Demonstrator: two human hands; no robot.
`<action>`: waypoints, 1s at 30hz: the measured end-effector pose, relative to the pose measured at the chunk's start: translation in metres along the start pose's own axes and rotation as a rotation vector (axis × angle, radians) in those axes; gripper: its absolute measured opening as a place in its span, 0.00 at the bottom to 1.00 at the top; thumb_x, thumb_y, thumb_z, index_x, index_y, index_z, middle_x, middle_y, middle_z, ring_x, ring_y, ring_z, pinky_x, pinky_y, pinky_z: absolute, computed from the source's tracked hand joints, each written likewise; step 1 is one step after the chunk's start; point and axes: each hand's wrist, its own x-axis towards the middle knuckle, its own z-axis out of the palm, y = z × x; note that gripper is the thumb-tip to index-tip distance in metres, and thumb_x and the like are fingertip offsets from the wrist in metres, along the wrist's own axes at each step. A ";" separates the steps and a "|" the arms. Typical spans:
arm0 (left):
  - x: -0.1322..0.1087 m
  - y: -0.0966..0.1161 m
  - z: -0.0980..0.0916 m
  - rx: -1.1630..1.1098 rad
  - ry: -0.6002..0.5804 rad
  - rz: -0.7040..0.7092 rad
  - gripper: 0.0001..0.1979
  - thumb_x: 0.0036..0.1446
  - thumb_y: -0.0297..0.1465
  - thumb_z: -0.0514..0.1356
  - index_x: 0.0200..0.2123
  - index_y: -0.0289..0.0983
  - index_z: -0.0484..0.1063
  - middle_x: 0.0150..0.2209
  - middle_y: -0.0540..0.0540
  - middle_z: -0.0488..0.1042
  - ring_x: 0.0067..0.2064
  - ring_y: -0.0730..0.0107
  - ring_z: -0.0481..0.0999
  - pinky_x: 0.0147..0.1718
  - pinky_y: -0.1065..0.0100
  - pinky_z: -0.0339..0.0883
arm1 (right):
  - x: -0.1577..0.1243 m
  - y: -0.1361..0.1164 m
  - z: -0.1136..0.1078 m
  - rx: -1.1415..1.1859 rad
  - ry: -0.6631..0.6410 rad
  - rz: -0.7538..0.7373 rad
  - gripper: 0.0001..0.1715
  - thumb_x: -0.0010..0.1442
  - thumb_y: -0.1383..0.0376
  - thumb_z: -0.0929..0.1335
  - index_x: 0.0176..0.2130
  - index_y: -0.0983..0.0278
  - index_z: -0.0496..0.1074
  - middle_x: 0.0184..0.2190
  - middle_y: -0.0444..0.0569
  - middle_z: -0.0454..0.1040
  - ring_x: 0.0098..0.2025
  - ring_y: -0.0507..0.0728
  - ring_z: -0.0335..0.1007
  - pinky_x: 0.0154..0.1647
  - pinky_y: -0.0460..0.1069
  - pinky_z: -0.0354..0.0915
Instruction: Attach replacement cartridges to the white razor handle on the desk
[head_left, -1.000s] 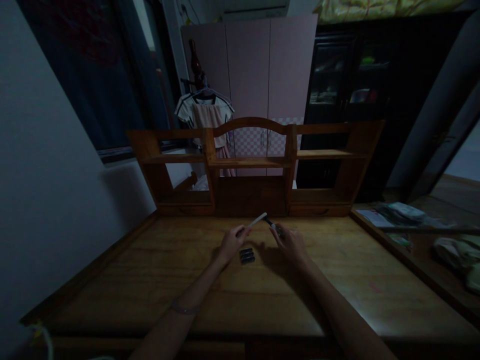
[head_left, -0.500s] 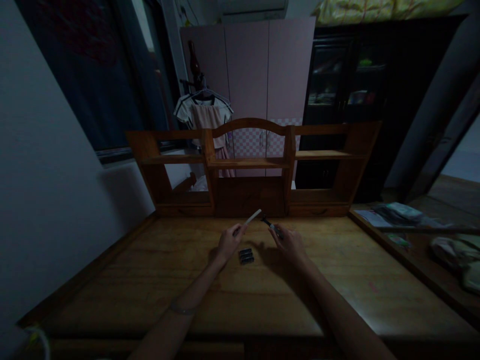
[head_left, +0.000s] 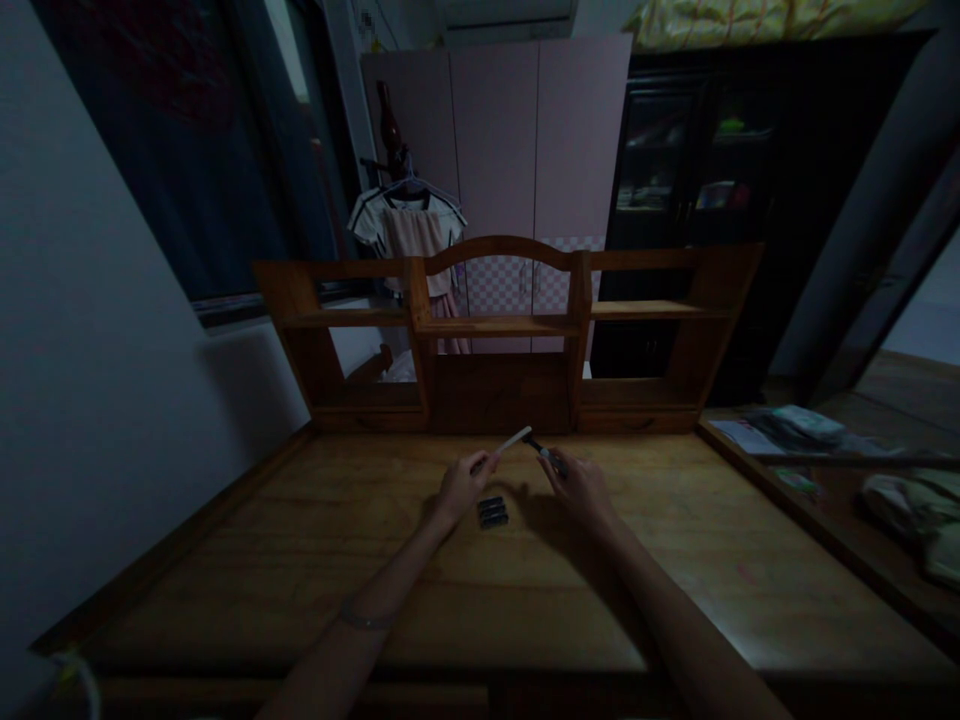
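Note:
Both hands are raised a little above the wooden desk (head_left: 300, 560), near its middle. My left hand (head_left: 461, 487) is closed around one end of a slim white stick (head_left: 513, 441) that points up and to the right. My right hand (head_left: 581, 487) is closed on a small dark tool with a light band (head_left: 541, 449), its tip angled up-left. The tips of the white stick and the dark tool almost meet. Between and below the hands, a few small dark cylinders (head_left: 493, 512) lie side by side on the desk.
A wooden shelf unit (head_left: 499, 325) stands along the desk's far edge. A side table at the right holds papers and cloth (head_left: 795, 425). Behind are a pink wardrobe (head_left: 525, 150), hanging clothes (head_left: 409, 225) and a dark cabinet (head_left: 690, 150). A wall runs along the left.
The white stick's tip dipped back toward the dark tool after lifting away from it half a second ago. The hands stayed in place.

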 end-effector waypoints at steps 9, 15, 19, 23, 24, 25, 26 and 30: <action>0.002 -0.007 -0.001 0.056 0.056 -0.057 0.22 0.59 0.47 0.50 0.29 0.37 0.73 0.25 0.50 0.72 0.28 0.71 0.70 0.27 0.73 0.56 | 0.000 0.004 0.006 -0.010 -0.005 -0.010 0.19 0.66 0.54 0.59 0.43 0.60 0.72 0.31 0.49 0.78 0.30 0.56 0.75 0.27 0.46 0.55; 0.000 -0.002 -0.002 0.088 0.021 -0.035 0.22 0.59 0.48 0.50 0.30 0.37 0.74 0.27 0.49 0.74 0.29 0.70 0.71 0.29 0.73 0.57 | 0.000 0.003 0.006 -0.011 0.012 0.002 0.18 0.65 0.55 0.60 0.42 0.60 0.73 0.32 0.50 0.79 0.31 0.56 0.75 0.27 0.46 0.55; 0.000 -0.002 -0.002 0.076 0.032 -0.038 0.22 0.59 0.48 0.50 0.31 0.38 0.74 0.27 0.49 0.74 0.29 0.71 0.71 0.29 0.73 0.57 | 0.000 0.003 0.005 -0.012 -0.008 0.006 0.18 0.65 0.54 0.59 0.43 0.60 0.73 0.32 0.50 0.79 0.32 0.57 0.75 0.27 0.46 0.55; 0.000 -0.003 -0.002 0.064 0.028 -0.035 0.22 0.59 0.48 0.51 0.30 0.37 0.74 0.26 0.50 0.73 0.28 0.71 0.70 0.29 0.73 0.57 | 0.000 0.002 0.003 -0.011 -0.003 0.004 0.18 0.66 0.55 0.59 0.44 0.60 0.72 0.32 0.49 0.79 0.31 0.56 0.75 0.27 0.45 0.56; 0.000 -0.002 -0.002 0.064 0.027 -0.034 0.22 0.59 0.48 0.50 0.30 0.37 0.74 0.26 0.50 0.73 0.28 0.71 0.70 0.29 0.73 0.57 | 0.000 0.001 0.003 -0.001 -0.001 0.003 0.17 0.66 0.55 0.59 0.44 0.60 0.72 0.32 0.49 0.79 0.32 0.56 0.75 0.27 0.45 0.56; 0.000 -0.002 -0.002 0.067 0.027 -0.037 0.22 0.59 0.48 0.50 0.31 0.37 0.74 0.27 0.50 0.74 0.29 0.71 0.70 0.29 0.73 0.57 | 0.000 0.001 0.002 0.007 0.000 0.001 0.17 0.66 0.55 0.59 0.44 0.60 0.72 0.33 0.49 0.79 0.32 0.56 0.75 0.27 0.45 0.56; 0.000 -0.002 -0.002 0.071 0.027 -0.041 0.22 0.59 0.48 0.50 0.31 0.38 0.74 0.27 0.49 0.74 0.29 0.71 0.70 0.29 0.73 0.57 | 0.000 0.001 0.002 0.012 -0.002 0.001 0.17 0.66 0.55 0.59 0.44 0.60 0.72 0.33 0.49 0.79 0.32 0.56 0.75 0.27 0.45 0.56; 0.000 0.000 -0.002 0.077 0.025 -0.052 0.22 0.59 0.48 0.51 0.30 0.38 0.74 0.27 0.49 0.74 0.29 0.70 0.70 0.29 0.73 0.57 | 0.000 0.000 0.000 0.010 -0.010 0.003 0.17 0.65 0.55 0.60 0.43 0.60 0.72 0.33 0.49 0.79 0.32 0.56 0.75 0.28 0.46 0.57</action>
